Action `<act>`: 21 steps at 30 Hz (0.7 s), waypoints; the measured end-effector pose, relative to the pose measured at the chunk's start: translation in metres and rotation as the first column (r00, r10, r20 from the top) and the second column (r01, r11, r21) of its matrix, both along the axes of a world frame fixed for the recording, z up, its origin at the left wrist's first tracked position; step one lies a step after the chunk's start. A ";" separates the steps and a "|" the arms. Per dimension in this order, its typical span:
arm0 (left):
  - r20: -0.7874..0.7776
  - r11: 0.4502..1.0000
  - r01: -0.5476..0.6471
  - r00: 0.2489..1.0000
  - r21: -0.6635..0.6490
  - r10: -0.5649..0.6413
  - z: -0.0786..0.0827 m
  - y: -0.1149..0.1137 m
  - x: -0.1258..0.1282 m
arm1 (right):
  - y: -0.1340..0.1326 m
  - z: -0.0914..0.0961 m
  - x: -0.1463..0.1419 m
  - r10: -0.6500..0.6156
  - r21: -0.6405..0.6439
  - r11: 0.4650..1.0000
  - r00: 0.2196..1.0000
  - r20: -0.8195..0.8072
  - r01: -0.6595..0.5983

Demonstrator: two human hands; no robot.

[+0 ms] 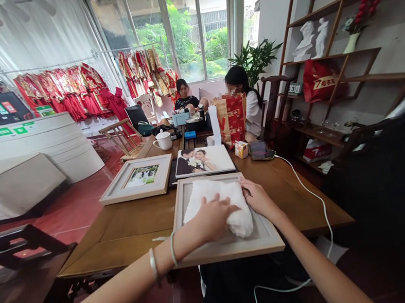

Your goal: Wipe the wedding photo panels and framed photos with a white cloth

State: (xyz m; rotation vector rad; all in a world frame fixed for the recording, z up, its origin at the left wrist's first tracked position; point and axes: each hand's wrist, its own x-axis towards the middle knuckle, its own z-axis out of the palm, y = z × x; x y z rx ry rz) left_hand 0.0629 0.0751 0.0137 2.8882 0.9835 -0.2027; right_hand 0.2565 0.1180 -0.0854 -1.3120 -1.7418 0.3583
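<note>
A picture frame [272, 245] with a light wood edge lies on the table's near side. A white fluffy cloth [211, 191] is spread and bunched over its face, so any picture in it is hidden. My left hand [217, 216] rests on top of the cloth, its fingers spread and pressing down. At the frame's far right side, my right hand [255, 197] grips the edge beside the cloth. Beyond stand two more pieces lying flat: a framed photo [137, 178] to the left and a wedding couple's photo panel [204, 160] in the middle.
The wooden table [123, 233] also bears a white teapot [163, 140], a small box [241, 149], a phone [261, 150] with a white cable [306, 185], and a red-and-brown paper bag [233, 120]. Two people sit at the far end. Shelves [328, 61] stand at right.
</note>
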 end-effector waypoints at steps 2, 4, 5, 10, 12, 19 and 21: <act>-0.051 1.000 -0.005 0.999 -0.008 0.005 0.007 -0.027 -0.010 | 0.001 -0.004 0.000 -0.035 0.001 0.999 0.999 -0.006 0.035; -0.107 0.998 -0.065 0.992 0.004 0.065 0.012 -0.051 -0.020 | 0.002 -0.006 0.001 -0.045 0.008 0.999 0.999 -0.021 0.045; -0.137 0.995 -0.104 0.985 0.010 0.105 0.014 -0.060 -0.025 | 0.002 -0.007 0.001 -0.043 0.010 0.999 0.999 -0.026 0.043; -0.212 0.966 -0.259 0.943 0.020 0.257 0.015 -0.070 -0.043 | 0.001 -0.005 0.001 -0.036 0.002 0.999 0.999 -0.032 0.036; -0.181 0.955 -0.289 0.938 0.060 0.295 0.012 -0.061 -0.048 | 0.001 -0.004 0.001 -0.036 -0.005 0.999 0.999 -0.024 0.036; -0.054 0.942 -0.286 0.953 0.173 0.299 -0.001 -0.014 -0.055 | 0.001 -0.004 0.002 -0.019 -0.024 1.000 1.000 -0.014 0.019; -0.035 0.935 -0.296 0.950 0.197 0.309 -0.003 -0.002 -0.055 | 0.001 -0.003 0.002 -0.020 -0.028 0.999 1.000 -0.010 0.020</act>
